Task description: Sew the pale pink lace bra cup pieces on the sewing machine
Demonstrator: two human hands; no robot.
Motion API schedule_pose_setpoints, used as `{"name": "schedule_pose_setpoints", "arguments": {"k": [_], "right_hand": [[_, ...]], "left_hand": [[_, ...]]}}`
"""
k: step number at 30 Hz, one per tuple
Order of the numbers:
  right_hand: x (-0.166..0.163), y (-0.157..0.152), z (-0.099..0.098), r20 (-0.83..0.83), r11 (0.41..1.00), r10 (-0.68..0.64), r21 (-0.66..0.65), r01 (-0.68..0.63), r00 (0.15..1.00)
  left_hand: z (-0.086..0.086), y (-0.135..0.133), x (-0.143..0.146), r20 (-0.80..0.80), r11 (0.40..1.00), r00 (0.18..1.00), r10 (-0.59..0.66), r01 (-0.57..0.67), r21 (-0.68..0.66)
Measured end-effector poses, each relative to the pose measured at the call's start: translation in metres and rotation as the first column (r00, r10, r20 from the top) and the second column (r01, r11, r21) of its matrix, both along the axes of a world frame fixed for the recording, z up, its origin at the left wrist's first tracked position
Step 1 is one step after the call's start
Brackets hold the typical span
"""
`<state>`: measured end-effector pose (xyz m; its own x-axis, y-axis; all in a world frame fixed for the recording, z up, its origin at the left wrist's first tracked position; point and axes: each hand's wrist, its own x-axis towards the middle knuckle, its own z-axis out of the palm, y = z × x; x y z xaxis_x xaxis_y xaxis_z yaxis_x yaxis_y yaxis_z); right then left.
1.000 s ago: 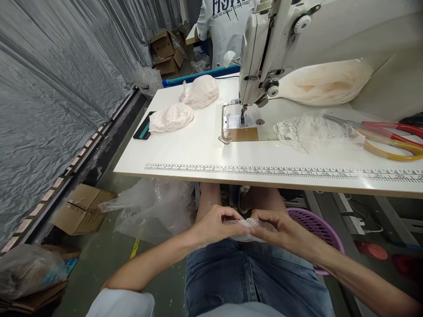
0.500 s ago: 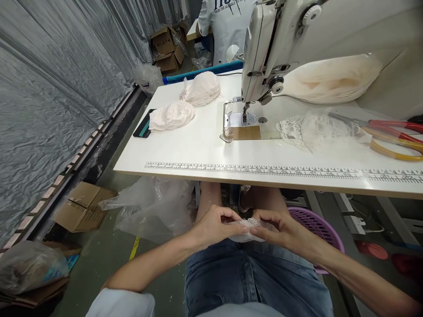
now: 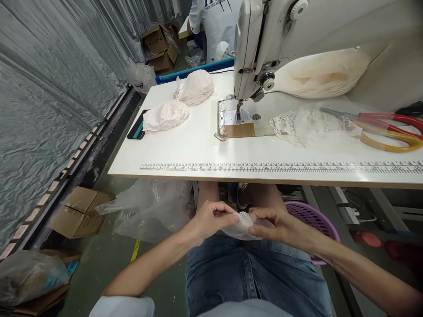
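Over my lap, below the table's front edge, a small piece of white lace (image 3: 245, 219) with sheer fabric is stretched between my two hands. My left hand (image 3: 213, 219) pinches its left end between thumb and fingers. At the other end, my right hand (image 3: 271, 223) grips it, thumb in front and fingers behind. The sheer part hangs below the fingers, and some of the piece is hidden by them. Beyond, the sewing machine (image 3: 246, 57) stands on the white table (image 3: 185, 152), its needle over the metal plate.
Two bundles of pale lace pieces (image 3: 167, 115) lie at the table's left, one partly over a dark phone (image 3: 136, 127). Right of the needle are white lace (image 3: 307, 127) and red-and-yellow scissors (image 3: 393, 125). A purple basket (image 3: 312, 222) stands under the table. Another person (image 3: 218, 26) sits beyond.
My hands have moved slightly apart, so more lace shows between them. The camera view has shifted a little; the things on the table lie as before.
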<state>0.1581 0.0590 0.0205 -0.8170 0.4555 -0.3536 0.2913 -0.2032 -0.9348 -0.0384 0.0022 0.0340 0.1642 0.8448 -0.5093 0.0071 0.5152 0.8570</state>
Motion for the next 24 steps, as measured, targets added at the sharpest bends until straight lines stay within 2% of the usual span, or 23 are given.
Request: {"name": "schedule_pose_setpoints", "arguments": {"k": [7, 12, 17, 24], "right_hand": [[0.014, 0.005, -0.006, -0.073, 0.994, 0.019, -0.106, -0.027, 0.997], [0.026, 0.004, -0.009, -0.101, 0.995, 0.029, -0.094, -0.038, 0.994], [0.023, 0.004, -0.005, -0.111, 0.997, 0.017, -0.076, -0.026, 0.994], [-0.006, 0.002, -0.006, -0.079, 0.991, -0.088, 0.094, 0.096, 0.993]], "left_hand": [[-0.002, 0.002, -0.012, 0.216, 0.994, 0.974, 0.063, -0.042, -0.101], [-0.009, 0.004, -0.008, 0.343, 0.99, 0.933, 0.112, -0.076, -0.118], [-0.007, 0.008, -0.002, 0.27, 0.996, 0.962, 0.049, -0.027, -0.084], [0.001, 0.014, -0.003, 0.102, 0.985, 0.992, -0.069, 0.052, 0.162]]}}
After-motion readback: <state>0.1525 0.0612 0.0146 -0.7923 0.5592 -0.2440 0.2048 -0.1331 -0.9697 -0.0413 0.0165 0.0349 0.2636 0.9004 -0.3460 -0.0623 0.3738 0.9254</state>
